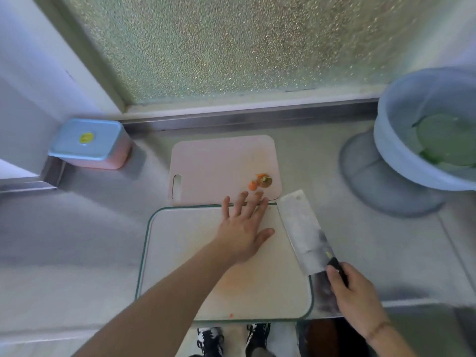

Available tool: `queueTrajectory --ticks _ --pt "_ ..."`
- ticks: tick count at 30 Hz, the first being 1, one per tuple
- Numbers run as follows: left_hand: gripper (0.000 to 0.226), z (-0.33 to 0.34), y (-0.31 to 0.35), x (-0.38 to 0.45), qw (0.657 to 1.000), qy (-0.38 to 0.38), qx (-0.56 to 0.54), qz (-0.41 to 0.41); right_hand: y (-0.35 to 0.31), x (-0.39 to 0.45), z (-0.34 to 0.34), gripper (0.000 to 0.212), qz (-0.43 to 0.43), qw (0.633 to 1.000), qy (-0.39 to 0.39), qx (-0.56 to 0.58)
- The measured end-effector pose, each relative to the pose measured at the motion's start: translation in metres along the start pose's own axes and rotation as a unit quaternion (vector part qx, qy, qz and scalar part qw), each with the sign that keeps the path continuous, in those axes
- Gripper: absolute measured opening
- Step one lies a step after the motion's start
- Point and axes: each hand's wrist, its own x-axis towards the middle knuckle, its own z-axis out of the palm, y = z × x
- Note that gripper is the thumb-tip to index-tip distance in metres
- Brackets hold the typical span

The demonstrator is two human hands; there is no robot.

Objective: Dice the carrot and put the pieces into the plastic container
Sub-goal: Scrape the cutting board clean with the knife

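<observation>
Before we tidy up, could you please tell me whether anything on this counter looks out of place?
A small orange carrot scrap lies at the near edge of the white cutting board, apart from the carrot ends on the pink cutting board. The white board also shows an orange stain. Nothing else stands out.

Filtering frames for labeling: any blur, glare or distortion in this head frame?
Head view: left hand fingers motion-smeared; cleaver fairly sharp, with mild sheen; wide-angle bends the white cutting board edges; carrot scraps soft; daylight through the frosted window, no harsh shadows.
</observation>
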Motion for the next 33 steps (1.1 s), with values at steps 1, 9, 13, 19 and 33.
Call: queueTrajectory --ticks 1,9,13,19,33 --pt "0.095 0.000 0.001 0.004 1.000 -0.010 0.011 0.000 -0.004 -0.002 -0.001 0.029 -0.008 1.000 -0.008 -0.002" --pt "0.083 0.018 -0.004 -0.019 0.999 -0.010 0.000 0.032 -0.009 -0.016 0.000 0.024 -0.018 0.997 -0.067 -0.039" --pt "0.054 0.042 -0.019 -0.060 0.991 0.081 -0.037 0.097 -0.004 -0.037 0.008 0.022 -0.038 0.995 -0.072 -0.059" --pt "0.037 0.062 -0.043 -0.114 0.974 0.167 -0.073 0.132 -0.007 -0.082 0.041 0.020 -0.008 0.995 -0.090 -0.044" --pt "0.025 0.074 -0.074 -0.142 0.945 0.176 -0.204 0.184 -0.045 -0.123 0.125 0.041 0.007 0.997 -0.073 -0.009"
